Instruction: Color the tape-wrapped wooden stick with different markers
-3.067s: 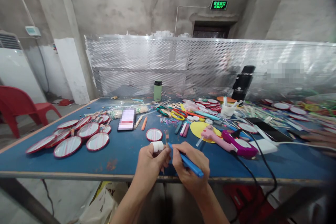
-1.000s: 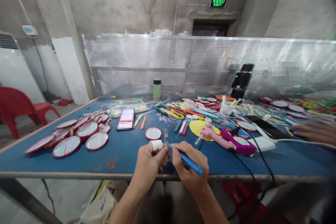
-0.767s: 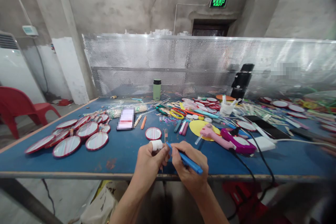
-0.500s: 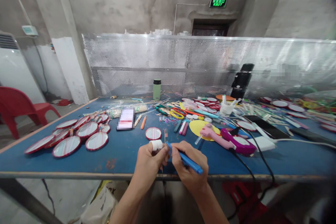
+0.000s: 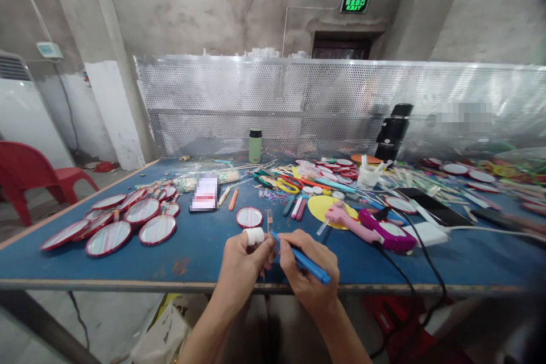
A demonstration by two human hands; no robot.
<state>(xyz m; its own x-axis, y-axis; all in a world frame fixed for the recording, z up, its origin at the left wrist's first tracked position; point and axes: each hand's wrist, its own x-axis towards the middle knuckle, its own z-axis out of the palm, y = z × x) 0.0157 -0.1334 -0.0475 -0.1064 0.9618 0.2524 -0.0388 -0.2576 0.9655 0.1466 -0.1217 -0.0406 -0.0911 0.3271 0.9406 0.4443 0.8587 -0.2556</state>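
Note:
My right hand (image 5: 307, 270) is closed round a blue pen-like tool (image 5: 307, 263), its tip pointing up-left toward my left hand. My left hand (image 5: 245, 263) is closed in a pinch on a thin flat stick (image 5: 270, 220) that stands upright between the hands; its index finger wears a white wrap (image 5: 255, 235). Both hands rest at the near edge of the blue table (image 5: 200, 250). A small round red-rimmed disc (image 5: 249, 217) lies just beyond them.
Several red-rimmed discs (image 5: 128, 219) lie at the left. A pink and purple glue gun (image 5: 375, 230) with a black cord lies to the right, by a yellow paper circle (image 5: 322, 207), markers, scissors and a green bottle (image 5: 255, 146). A red chair (image 5: 29, 173) stands at far left.
My hands have hardly moved. Another person's hand that lay on the table at the far right a second ago has withdrawn out of view.

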